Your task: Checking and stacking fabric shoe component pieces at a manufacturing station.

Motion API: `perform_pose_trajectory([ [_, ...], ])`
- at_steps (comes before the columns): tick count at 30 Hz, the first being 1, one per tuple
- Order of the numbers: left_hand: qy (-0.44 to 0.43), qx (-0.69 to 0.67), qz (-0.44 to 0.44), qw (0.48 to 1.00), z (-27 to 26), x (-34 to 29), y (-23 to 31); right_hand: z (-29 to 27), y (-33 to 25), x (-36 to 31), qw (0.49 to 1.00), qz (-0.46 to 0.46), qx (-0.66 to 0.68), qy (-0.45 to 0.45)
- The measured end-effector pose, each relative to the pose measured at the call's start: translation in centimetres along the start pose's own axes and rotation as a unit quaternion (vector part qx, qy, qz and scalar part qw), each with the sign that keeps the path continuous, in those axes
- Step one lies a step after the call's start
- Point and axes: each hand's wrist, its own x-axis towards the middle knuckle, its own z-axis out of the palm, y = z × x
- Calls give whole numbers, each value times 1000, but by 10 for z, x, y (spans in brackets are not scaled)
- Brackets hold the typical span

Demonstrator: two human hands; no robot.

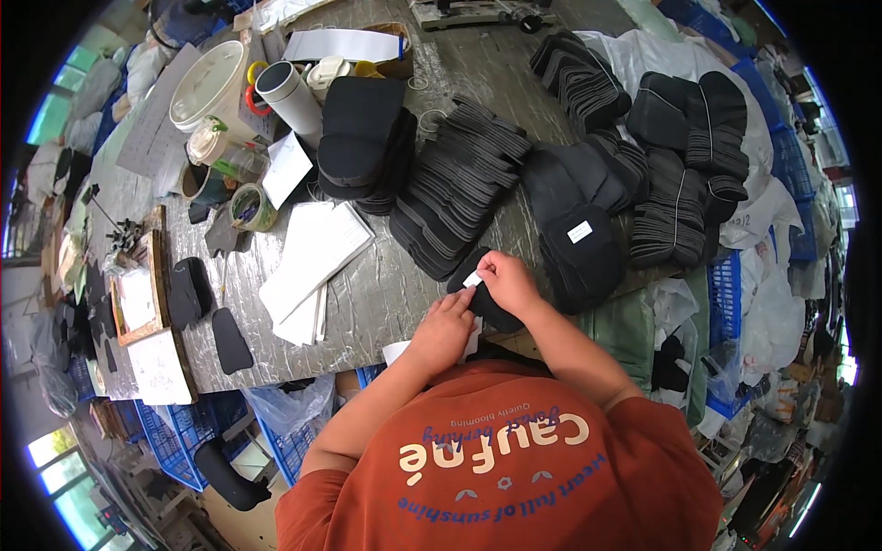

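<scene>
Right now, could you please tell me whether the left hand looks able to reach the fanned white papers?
Probably yes: the fanned white papers lie leftward of the left hand, with bare tabletop between.

On the worktop [384, 305], a white tumbler [293, 101] stands beside a bucket [237, 115]; papers [317, 250] lie near a small cup [254, 209]. A wooden frame [159, 280] sits farther left. A clear bag [292, 404] drapes over a blue crate [176, 459] below.
</scene>
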Motion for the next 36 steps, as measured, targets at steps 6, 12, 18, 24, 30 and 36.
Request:
perform_pose_trajectory([
  [6,-37,55,-3,998,-3,5,3,2,2,0,997,46,46,50],
  [12,-12,90,13,996,2,4,1,3,-8,4,996,65,-22,57],
  [18,-18,57,21,998,-1,-2,-4,6,0,2,989,-1,-91,114],
  [24,-28,8,11,1000,-6,-8,-2,-7,1,2,992,-36,-55,105],
  [30,-38,-11,9,999,0,-7,-7,-52,6,3,995,-30,65,73],
  [36,-17,-57,10,998,-1,-5,-13,-139,-12,-12,983,-2,121,139],
])
